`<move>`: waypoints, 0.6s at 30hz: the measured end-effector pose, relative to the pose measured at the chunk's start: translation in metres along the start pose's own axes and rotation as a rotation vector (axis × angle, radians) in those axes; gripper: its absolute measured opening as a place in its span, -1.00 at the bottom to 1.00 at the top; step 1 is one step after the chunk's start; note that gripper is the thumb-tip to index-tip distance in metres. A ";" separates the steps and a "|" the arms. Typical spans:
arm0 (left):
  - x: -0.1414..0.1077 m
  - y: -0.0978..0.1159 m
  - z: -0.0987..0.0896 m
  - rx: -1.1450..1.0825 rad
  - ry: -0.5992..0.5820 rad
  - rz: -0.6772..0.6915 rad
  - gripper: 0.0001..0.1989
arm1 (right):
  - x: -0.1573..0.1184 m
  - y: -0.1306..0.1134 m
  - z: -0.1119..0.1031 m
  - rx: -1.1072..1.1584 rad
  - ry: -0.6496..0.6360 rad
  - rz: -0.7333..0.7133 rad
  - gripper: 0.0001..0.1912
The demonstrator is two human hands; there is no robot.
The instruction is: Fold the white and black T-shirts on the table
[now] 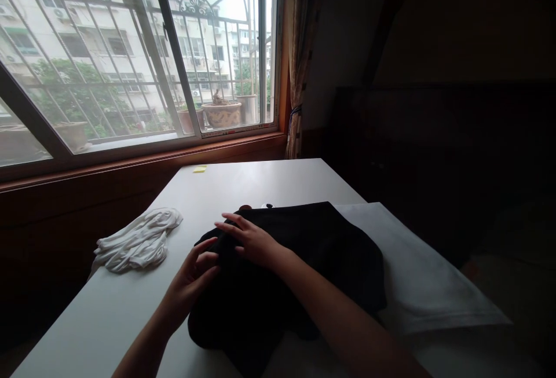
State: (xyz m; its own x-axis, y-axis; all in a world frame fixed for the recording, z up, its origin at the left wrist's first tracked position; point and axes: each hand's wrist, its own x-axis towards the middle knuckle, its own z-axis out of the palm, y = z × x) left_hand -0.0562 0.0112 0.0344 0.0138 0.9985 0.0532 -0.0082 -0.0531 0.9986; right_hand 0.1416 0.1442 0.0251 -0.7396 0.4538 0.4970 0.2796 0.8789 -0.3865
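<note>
A black cloth (pixel 299 256) lies spread over the middle of the white table (pixel 247 181), with a few folds. My left hand (pixel 194 276) is at the cloth's left edge, its fingers apart and curved toward the right. Resting on or just over the upper left part of the cloth, my right hand (pixel 249 242) has its fingers spread. Whether either hand presses the fabric is too dark to tell. Under the cloth's right side, a white cloth (pixel 428 274) lies flat and reaches past the table's right edge.
A crumpled white cloth (pixel 139 239) lies at the table's left edge. Yellow notes (pixel 200 169) sit near the far left corner. Just beyond the black cloth are a small brown round thing (pixel 245 208) and a white item with black (pixel 268 206). A window and curtain (pixel 299 65) stand behind.
</note>
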 end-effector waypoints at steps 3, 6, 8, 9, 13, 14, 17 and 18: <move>-0.003 -0.005 0.004 0.048 0.010 0.046 -0.45 | 0.016 0.007 0.000 -0.106 -0.054 -0.096 -0.68; -0.012 -0.019 0.004 0.183 0.042 0.126 -0.44 | 0.014 0.019 -0.014 -0.199 0.051 0.009 -0.91; -0.019 -0.030 0.004 0.355 0.041 0.165 -0.38 | 0.005 0.027 -0.033 -0.199 0.174 0.109 -0.92; -0.023 -0.035 0.005 0.452 0.039 0.193 -0.35 | -0.001 0.030 -0.045 -0.187 0.229 0.150 -0.91; -0.027 -0.048 0.016 0.707 0.068 0.354 -0.27 | -0.031 0.041 -0.101 -0.144 0.410 0.295 -0.77; -0.027 -0.050 0.021 0.726 0.079 0.372 -0.26 | -0.040 0.043 -0.114 -0.146 0.451 0.334 -0.74; -0.024 -0.050 0.039 0.754 0.087 0.406 -0.25 | -0.068 0.048 -0.149 -0.178 0.604 0.454 -0.68; -0.025 -0.049 0.046 0.774 0.084 0.425 -0.29 | -0.078 0.050 -0.158 -0.187 0.666 0.506 -0.67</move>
State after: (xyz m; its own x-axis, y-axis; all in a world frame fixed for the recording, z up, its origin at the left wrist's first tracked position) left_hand -0.0098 -0.0115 -0.0153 0.0896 0.8885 0.4500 0.6833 -0.3836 0.6213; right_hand 0.3104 0.1758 0.0902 -0.0011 0.7379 0.6749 0.6182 0.5309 -0.5796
